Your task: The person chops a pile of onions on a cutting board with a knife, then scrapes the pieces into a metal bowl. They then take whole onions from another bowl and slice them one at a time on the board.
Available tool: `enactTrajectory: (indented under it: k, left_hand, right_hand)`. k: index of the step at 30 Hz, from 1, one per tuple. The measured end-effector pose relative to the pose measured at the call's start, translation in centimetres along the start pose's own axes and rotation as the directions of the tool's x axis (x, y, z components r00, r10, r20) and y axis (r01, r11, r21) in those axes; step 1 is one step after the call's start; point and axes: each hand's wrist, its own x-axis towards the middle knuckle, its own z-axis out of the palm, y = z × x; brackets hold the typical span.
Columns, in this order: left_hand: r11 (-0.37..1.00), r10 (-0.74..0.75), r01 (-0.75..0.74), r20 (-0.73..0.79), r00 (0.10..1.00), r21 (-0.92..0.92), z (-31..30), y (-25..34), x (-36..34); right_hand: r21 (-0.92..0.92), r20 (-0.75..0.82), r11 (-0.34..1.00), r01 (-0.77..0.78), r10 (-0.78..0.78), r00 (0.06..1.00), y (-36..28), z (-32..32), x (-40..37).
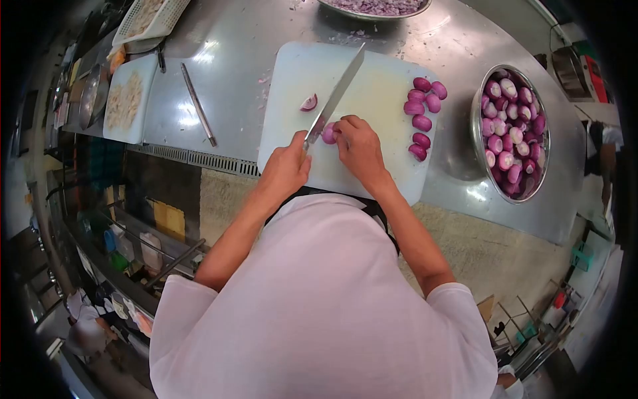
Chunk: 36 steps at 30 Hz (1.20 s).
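Note:
My left hand (pixel 286 168) is closed around the handle of a kitchen knife (pixel 343 83), its long blade pointing up and away over the white cutting board (pixel 372 73). Against the blade's lower right side, my right hand (pixel 359 147) pinches a peeled red onion (pixel 328 133) with curled fingers. The fingertips partly cover that onion. A cut onion wedge (pixel 309 102) lies left of the blade. Along the board's right edge sit several purple onion halves (pixel 422 122) in a loose cluster.
A metal bowl (pixel 477 120) of peeled onions stands right of the board. Another bowl (pixel 375 14) holds chopped onion at the back. A metal rod (pixel 198 105) lies to the left, near a smaller board (pixel 143 76) with pale pieces and a white basket (pixel 166 20).

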Motion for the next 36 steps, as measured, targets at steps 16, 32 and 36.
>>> enactTrajectory:
  k: [16, 32, 36]
  left_hand:
    - [0.998, 0.043, -0.044, 0.022, 0.999, 0.036, -1.2, 3.9, 0.7]
    - [0.989, 0.116, -0.117, 0.019, 0.993, 0.094, 0.5, 3.8, 2.1]
    - [0.994, 0.058, -0.061, 0.039, 0.998, 0.092, 1.9, 2.1, 1.0]
  right_hand:
    - [0.061, -0.054, 0.996, -0.058, 0.062, 0.997, 0.5, 1.0, -0.2]
    - [0.137, -0.114, 0.990, -0.045, 0.061, 0.992, 0.9, 1.3, -1.1]
    - [0.146, -0.099, 0.986, -0.084, 0.099, 0.990, 0.6, 1.2, -1.3]
